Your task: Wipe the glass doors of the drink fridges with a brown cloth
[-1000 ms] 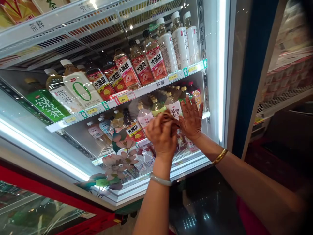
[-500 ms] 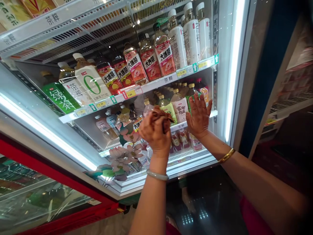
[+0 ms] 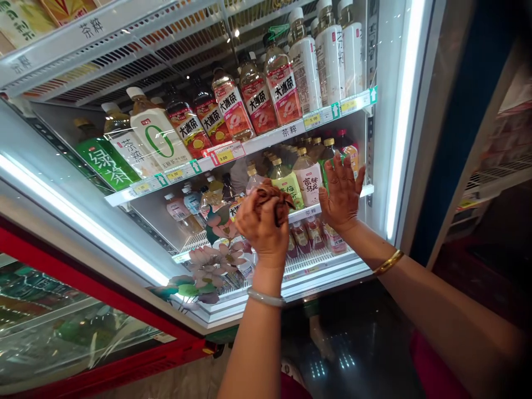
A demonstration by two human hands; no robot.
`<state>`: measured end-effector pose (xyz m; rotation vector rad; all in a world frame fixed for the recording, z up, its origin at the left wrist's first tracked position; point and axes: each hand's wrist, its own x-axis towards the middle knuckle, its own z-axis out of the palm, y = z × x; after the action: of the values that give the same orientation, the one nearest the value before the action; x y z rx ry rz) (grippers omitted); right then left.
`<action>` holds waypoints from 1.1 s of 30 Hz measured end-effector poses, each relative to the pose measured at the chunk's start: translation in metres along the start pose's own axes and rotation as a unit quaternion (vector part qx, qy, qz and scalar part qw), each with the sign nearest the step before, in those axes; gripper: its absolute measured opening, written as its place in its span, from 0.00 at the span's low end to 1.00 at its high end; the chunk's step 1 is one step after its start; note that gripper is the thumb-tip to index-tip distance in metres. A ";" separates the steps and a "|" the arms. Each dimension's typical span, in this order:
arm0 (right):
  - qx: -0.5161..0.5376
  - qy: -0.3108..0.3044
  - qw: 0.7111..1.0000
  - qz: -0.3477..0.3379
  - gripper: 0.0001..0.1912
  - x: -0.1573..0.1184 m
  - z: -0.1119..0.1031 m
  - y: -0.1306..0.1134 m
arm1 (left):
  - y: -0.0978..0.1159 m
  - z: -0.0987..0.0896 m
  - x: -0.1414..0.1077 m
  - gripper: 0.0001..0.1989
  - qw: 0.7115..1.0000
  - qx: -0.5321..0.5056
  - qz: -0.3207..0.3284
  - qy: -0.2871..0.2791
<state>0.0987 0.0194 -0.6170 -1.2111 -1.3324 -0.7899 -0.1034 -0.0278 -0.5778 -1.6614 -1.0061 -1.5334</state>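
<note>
My left hand [image 3: 262, 227] is closed round a crumpled brown cloth [image 3: 272, 204], held up against or just in front of the glass door of a lit drinks cooler. To its right, my right hand [image 3: 343, 194] has its fingers spread and its palm turned to the glass; it looks to be resting on it. Behind the glass, pink-labelled tea bottles [image 3: 310, 180] and pale green-labelled bottles [image 3: 288, 185] stand near both hands. A flower decal [image 3: 211, 263] appears on the glass, left of and below my left hand.
An upper shelf [image 3: 266, 138] carries several tea bottles with red, white and green labels. Bright light strips [image 3: 405, 122] run down the cooler's sides. A red-framed cooler [image 3: 166, 354] stands at the lower left. At the right are other shelves [image 3: 499, 144].
The view has shifted slightly, so the cooler sits a little further right. My left hand and the cloth have barely moved; my right hand stays spread at the glass.
</note>
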 end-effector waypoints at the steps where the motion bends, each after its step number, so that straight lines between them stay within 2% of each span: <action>1: 0.000 -0.004 1.000 0.001 0.37 0.000 0.000 0.000 | 0.006 0.003 -0.009 0.10 1.000 -0.007 0.013 -0.017; 4: 0.006 -0.011 1.000 0.006 0.37 -0.001 -0.001 -0.002 | 0.022 0.013 -0.033 0.09 0.991 -0.040 0.090 -0.095; 7: 0.001 -0.012 1.000 0.012 0.37 -0.001 -0.001 -0.005 | 0.021 0.013 -0.031 0.09 0.978 -0.055 0.148 -0.135; 9: -0.003 -0.008 1.000 0.010 0.38 -0.001 -0.002 -0.008 | 0.012 0.007 -0.014 0.11 0.982 -0.051 0.132 -0.123; 12: -0.005 -0.007 1.000 0.017 0.37 0.000 -0.002 -0.010 | 0.000 -0.003 0.011 0.13 0.996 -0.033 0.053 -0.066; 14: -0.003 -0.012 0.999 0.030 0.37 0.000 -0.002 -0.011 | 0.000 -0.004 0.014 0.13 0.999 -0.021 0.006 -0.038; 16: 0.000 -0.012 0.999 0.032 0.37 0.000 -0.001 -0.010 | 0.008 0.000 0.003 0.13 0.999 -0.019 -0.007 -0.038; 18: 0.001 -0.008 1.000 0.028 0.37 0.000 0.000 -0.009 | 0.020 0.010 -0.019 0.12 0.998 -0.030 0.024 -0.050; 21: -0.001 -0.004 1.000 0.026 0.36 0.000 0.001 -0.007 | 0.031 0.023 -0.049 0.11 0.987 -0.049 0.133 -0.076; 24: -0.005 -0.002 1.000 0.021 0.36 0.000 0.000 -0.007 | 0.024 0.025 -0.051 0.10 0.978 -0.051 0.178 -0.095; 27: 0.000 -0.008 1.000 0.015 0.37 0.000 -0.001 -0.007 | 0.009 0.014 -0.028 0.12 0.984 -0.042 0.140 -0.097; 30: 0.003 -0.018 1.000 0.021 0.37 0.000 -0.002 -0.007 | 0.002 0.003 -0.008 0.13 0.996 -0.023 0.060 -0.060; 33: 0.012 -0.016 1.000 0.020 0.38 0.000 -0.002 -0.007 | 0.006 0.003 -0.021 0.12 0.997 -0.021 0.046 -0.063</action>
<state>0.0925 0.0152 -0.6156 -1.2312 -1.3363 -0.7267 -0.0969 -0.0298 -0.5989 -1.8263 -0.9540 -1.4135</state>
